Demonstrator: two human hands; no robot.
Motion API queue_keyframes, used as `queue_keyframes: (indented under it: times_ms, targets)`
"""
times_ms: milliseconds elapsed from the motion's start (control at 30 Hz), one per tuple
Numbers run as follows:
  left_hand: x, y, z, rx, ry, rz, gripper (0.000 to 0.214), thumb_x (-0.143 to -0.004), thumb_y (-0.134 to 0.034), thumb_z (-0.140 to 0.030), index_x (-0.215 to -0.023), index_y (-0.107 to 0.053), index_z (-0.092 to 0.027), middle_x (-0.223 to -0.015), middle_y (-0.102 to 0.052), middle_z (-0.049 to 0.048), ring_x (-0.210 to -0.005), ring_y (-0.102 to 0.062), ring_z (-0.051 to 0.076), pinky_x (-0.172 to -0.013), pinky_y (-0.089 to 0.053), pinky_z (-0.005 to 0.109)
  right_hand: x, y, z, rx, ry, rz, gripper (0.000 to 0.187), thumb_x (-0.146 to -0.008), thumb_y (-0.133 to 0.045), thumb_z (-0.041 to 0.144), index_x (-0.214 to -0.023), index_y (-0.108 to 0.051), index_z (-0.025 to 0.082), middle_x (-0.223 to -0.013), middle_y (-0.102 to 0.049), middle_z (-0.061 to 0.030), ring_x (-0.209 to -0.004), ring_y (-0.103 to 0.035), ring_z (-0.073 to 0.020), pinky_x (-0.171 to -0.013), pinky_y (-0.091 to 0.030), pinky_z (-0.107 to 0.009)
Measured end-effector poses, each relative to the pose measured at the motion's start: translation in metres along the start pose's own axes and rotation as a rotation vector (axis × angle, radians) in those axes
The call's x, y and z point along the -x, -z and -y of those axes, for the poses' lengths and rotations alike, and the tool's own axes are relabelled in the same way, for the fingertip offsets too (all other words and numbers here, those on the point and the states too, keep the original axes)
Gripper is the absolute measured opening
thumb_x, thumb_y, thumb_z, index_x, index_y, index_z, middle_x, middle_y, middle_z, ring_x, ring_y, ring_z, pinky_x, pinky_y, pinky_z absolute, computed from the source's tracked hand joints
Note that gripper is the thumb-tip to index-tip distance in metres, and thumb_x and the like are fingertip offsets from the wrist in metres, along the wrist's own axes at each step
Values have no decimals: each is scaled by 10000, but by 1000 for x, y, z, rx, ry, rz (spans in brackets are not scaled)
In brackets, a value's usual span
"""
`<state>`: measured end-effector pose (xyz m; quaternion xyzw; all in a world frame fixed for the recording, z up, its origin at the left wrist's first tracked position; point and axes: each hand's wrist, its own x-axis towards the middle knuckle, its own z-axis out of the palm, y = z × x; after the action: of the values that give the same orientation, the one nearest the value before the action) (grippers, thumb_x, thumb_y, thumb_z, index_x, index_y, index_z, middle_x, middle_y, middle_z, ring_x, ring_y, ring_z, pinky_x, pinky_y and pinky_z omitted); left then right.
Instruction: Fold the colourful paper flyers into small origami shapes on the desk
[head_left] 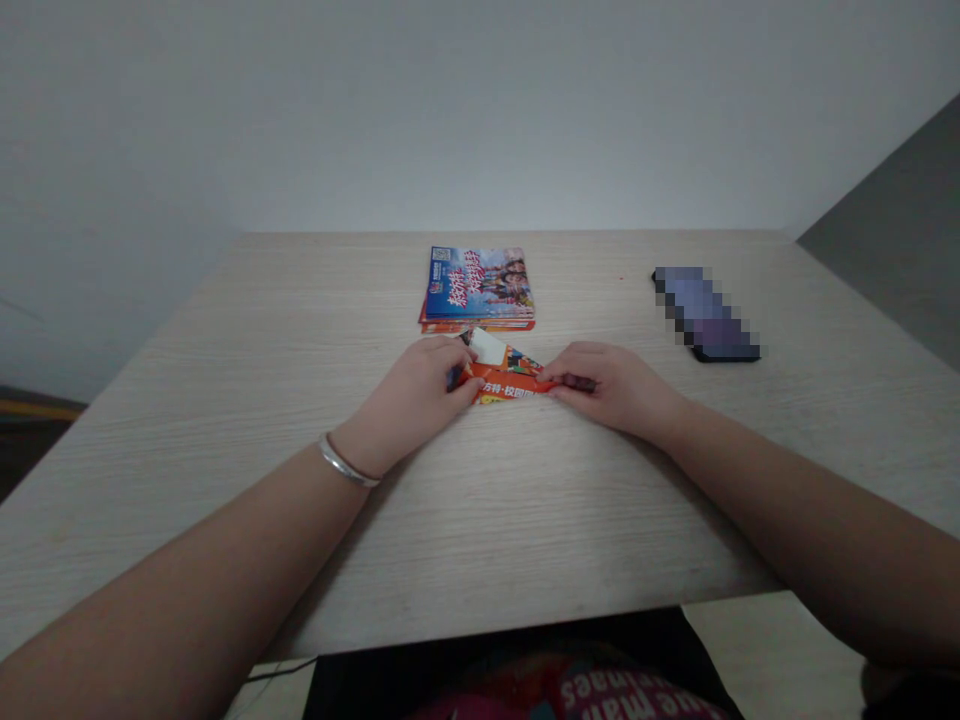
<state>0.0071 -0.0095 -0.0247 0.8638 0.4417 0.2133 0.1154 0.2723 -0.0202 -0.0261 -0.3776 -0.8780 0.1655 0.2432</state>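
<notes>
A folded orange printed paper lies on the light wooden table between my hands. My left hand, with a silver bracelet at the wrist, pinches the paper's left end with closed fingers. My right hand presses and pinches the paper's right end, fingers together. A white inner face of the paper shows at the top of the fold.
A stack of colourful leaflets with a blue cover lies just behind the paper. A dark phone rests at the right of the table. The table's near edge is close to my lap; a wall stands behind.
</notes>
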Motion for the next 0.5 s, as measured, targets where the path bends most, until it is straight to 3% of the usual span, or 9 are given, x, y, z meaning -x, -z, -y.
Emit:
queue_keyframes:
  times_ms: [133, 233, 333, 500]
  targets:
    - [1, 0, -3, -17, 48, 10, 149, -851, -574, -264, -953, -594, -156, -1019, -663, 95, -980, -618, 240, -909, -512, 420, 1, -2, -1, 96, 97, -23, 239, -923, -577, 253, -1097, -737, 218, -1052, -685, -86, -890, -647, -175, -788, -531, -314]
    - [1, 2, -6, -28, 85, -16, 270, -833, -604, -262, -1073, -564, -146, -1078, -654, 102, -979, -625, 243, -888, -525, 414, 1, -3, 2, 234, 168, 6, 266, -961, -520, 249, -1103, -742, 204, -1092, -711, -90, -964, -644, -197, -885, -522, -359]
    - [2, 3, -7, -89, 16, 13, 230, -863, -561, -232, -1078, -586, -154, -1114, -655, 101, -999, -635, 244, -897, -533, 415, -1, -3, 6, 367, 207, 34, 309, -990, -463, 250, -1109, -740, 181, -1089, -723, -98, -930, -635, -200, -852, -531, -360]
    - [2, 5, -4, -123, -153, 45, 243, -933, -483, -237, -1031, -685, -146, -1306, -612, 121, -1240, -560, 248, -1090, -443, 427, -1, 0, 10, 520, 313, 31, 317, -994, -447, 212, -1095, -740, 146, -1023, -739, -98, -861, -618, -191, -811, -534, -331]
